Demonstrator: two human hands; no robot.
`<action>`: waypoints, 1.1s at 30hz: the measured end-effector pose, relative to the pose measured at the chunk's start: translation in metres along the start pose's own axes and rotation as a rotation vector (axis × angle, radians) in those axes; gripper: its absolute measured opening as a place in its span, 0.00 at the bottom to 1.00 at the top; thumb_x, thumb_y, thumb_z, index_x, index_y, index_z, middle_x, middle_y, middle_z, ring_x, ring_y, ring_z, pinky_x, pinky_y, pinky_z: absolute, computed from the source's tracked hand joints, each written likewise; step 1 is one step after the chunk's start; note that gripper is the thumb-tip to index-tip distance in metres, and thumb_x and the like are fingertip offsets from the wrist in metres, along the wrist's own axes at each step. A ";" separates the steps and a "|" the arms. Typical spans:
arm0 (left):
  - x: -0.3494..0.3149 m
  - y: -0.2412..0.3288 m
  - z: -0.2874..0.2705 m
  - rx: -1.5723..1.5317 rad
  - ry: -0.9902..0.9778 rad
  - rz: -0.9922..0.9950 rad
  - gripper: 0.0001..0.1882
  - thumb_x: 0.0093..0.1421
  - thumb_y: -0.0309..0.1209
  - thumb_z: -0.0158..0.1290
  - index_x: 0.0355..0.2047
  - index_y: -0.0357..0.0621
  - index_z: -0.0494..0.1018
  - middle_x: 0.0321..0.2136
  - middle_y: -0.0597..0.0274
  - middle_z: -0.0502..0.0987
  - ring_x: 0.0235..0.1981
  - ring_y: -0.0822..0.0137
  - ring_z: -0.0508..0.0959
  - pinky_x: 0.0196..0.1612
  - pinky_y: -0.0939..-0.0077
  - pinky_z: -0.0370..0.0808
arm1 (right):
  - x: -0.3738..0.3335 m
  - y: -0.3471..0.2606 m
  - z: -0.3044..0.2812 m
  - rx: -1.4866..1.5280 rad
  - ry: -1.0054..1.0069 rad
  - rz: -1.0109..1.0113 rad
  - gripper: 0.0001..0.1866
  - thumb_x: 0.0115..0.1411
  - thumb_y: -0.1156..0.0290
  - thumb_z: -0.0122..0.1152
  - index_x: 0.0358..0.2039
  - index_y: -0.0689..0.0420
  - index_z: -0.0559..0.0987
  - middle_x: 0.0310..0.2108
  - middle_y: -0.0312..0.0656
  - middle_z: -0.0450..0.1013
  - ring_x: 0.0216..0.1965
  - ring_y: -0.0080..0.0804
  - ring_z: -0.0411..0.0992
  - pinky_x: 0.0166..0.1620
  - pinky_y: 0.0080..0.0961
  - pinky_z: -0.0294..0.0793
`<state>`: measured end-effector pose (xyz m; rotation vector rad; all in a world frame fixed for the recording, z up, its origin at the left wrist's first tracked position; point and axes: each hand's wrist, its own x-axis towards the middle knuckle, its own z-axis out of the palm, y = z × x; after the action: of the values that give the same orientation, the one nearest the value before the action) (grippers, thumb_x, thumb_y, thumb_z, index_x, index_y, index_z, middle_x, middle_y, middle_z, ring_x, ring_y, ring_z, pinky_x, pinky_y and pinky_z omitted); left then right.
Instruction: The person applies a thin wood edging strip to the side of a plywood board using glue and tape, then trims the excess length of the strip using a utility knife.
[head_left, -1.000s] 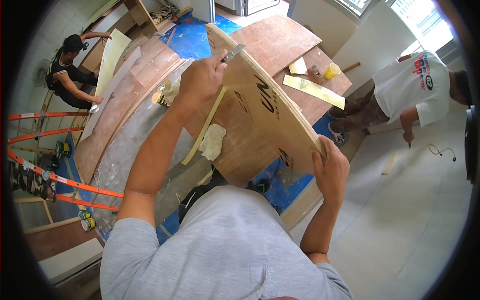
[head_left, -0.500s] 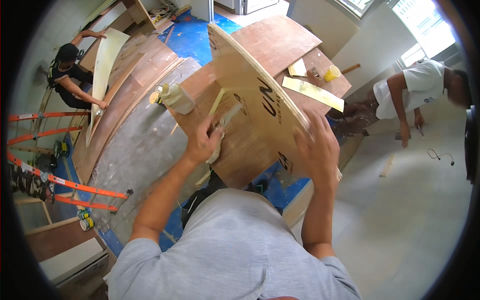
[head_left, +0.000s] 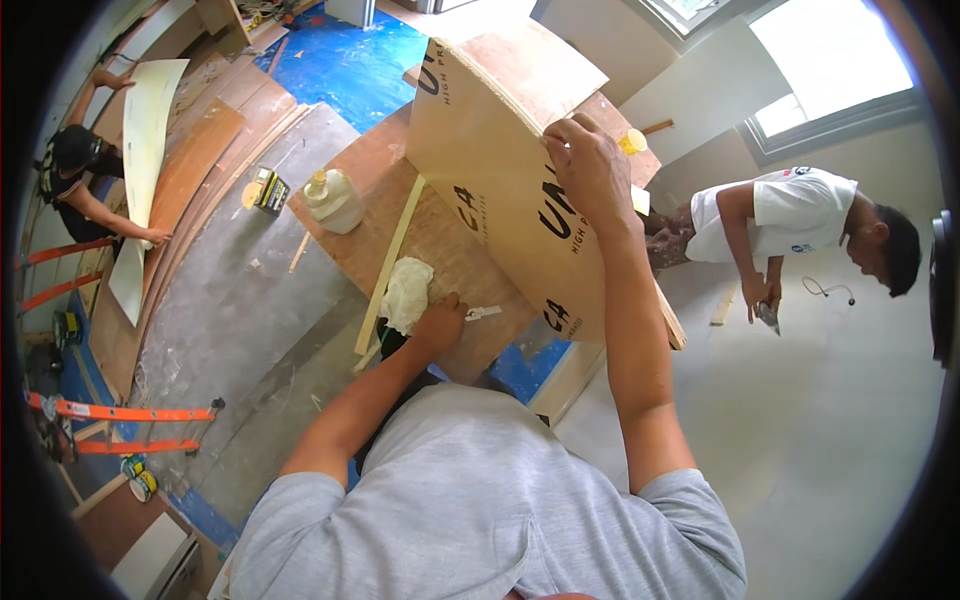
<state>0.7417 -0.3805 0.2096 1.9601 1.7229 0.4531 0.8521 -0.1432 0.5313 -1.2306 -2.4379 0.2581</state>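
A tan laminate-faced board with dark printing stands on edge on the plywood work surface. My right hand is bent over its top edge, fingers closed there. My left hand is low at the near edge of the surface, its fingers curled at the end of a small, slim whitish hand tool, whose kind I cannot make out. A crumpled white rag lies just beyond that hand, next to a narrow pale wood strip.
A plastic jug stands at the surface's left corner, with a can beyond it. At far left a person handles a long pale sheet, near an orange ladder. Another person bends at right, holding a flat-bladed tool. A yellow cup sits behind the board.
My left hand has come down from mid-air to the work surface with the whitish tool. My right hand has shifted farther along the board's top edge. The view has turned slightly right.
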 end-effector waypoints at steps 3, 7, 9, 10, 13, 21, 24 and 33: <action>-0.004 -0.006 0.000 0.044 0.029 0.041 0.13 0.55 0.29 0.58 0.41 0.39 0.78 0.42 0.48 0.75 0.47 0.45 0.79 0.51 0.50 0.74 | 0.011 -0.010 -0.009 -0.078 -0.088 -0.063 0.10 0.66 0.67 0.55 0.38 0.57 0.82 0.41 0.43 0.78 0.42 0.50 0.79 0.45 0.47 0.76; 0.000 0.000 -0.030 -0.060 0.052 0.063 0.17 0.56 0.30 0.58 0.46 0.38 0.77 0.46 0.47 0.75 0.51 0.43 0.75 0.56 0.47 0.68 | 0.025 -0.024 -0.013 -0.258 -0.209 -0.106 0.08 0.65 0.70 0.58 0.37 0.60 0.81 0.39 0.45 0.77 0.40 0.50 0.79 0.44 0.46 0.76; 0.013 0.013 -0.077 -0.202 0.111 0.080 0.22 0.56 0.28 0.59 0.52 0.39 0.75 0.51 0.45 0.74 0.53 0.41 0.75 0.56 0.47 0.69 | 0.030 -0.027 -0.013 -0.306 -0.258 -0.108 0.08 0.65 0.71 0.60 0.39 0.61 0.82 0.39 0.46 0.77 0.40 0.50 0.78 0.44 0.44 0.76; 0.025 0.016 -0.107 -0.269 0.144 0.088 0.25 0.55 0.27 0.60 0.55 0.40 0.75 0.53 0.44 0.74 0.54 0.40 0.74 0.56 0.46 0.70 | 0.033 -0.031 -0.013 -0.311 -0.272 -0.109 0.08 0.65 0.71 0.59 0.38 0.61 0.82 0.39 0.46 0.77 0.40 0.50 0.78 0.44 0.45 0.76; 0.069 0.015 -0.191 -0.380 0.336 0.164 0.26 0.59 0.26 0.58 0.59 0.39 0.72 0.55 0.40 0.73 0.54 0.37 0.74 0.57 0.49 0.72 | 0.036 -0.038 -0.015 -0.325 -0.306 -0.117 0.07 0.63 0.73 0.56 0.36 0.63 0.79 0.40 0.48 0.77 0.40 0.53 0.79 0.45 0.49 0.76; 0.217 -0.061 -0.382 -0.238 0.945 0.219 0.20 0.65 0.32 0.58 0.55 0.38 0.77 0.52 0.47 0.78 0.53 0.47 0.79 0.57 0.60 0.75 | 0.063 -0.030 0.010 -0.353 -0.282 -0.035 0.10 0.59 0.71 0.57 0.38 0.65 0.77 0.41 0.53 0.77 0.40 0.56 0.80 0.46 0.51 0.76; 0.250 -0.088 -0.403 -0.398 0.534 0.185 0.18 0.67 0.33 0.56 0.55 0.40 0.79 0.54 0.51 0.80 0.55 0.56 0.80 0.59 0.65 0.75 | 0.068 -0.023 0.008 -0.224 -0.131 0.071 0.10 0.59 0.70 0.57 0.36 0.66 0.77 0.37 0.54 0.78 0.38 0.56 0.79 0.43 0.49 0.77; 0.253 -0.090 -0.383 -0.428 0.361 0.378 0.14 0.72 0.29 0.52 0.52 0.38 0.81 0.53 0.57 0.79 0.54 0.63 0.79 0.59 0.71 0.75 | 0.015 0.013 0.001 0.599 0.253 0.678 0.15 0.64 0.64 0.51 0.31 0.66 0.76 0.22 0.54 0.74 0.24 0.44 0.74 0.33 0.42 0.72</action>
<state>0.4959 -0.0693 0.4583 1.9536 1.2890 1.2642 0.8531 -0.1240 0.5303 -1.6111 -1.4876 0.8812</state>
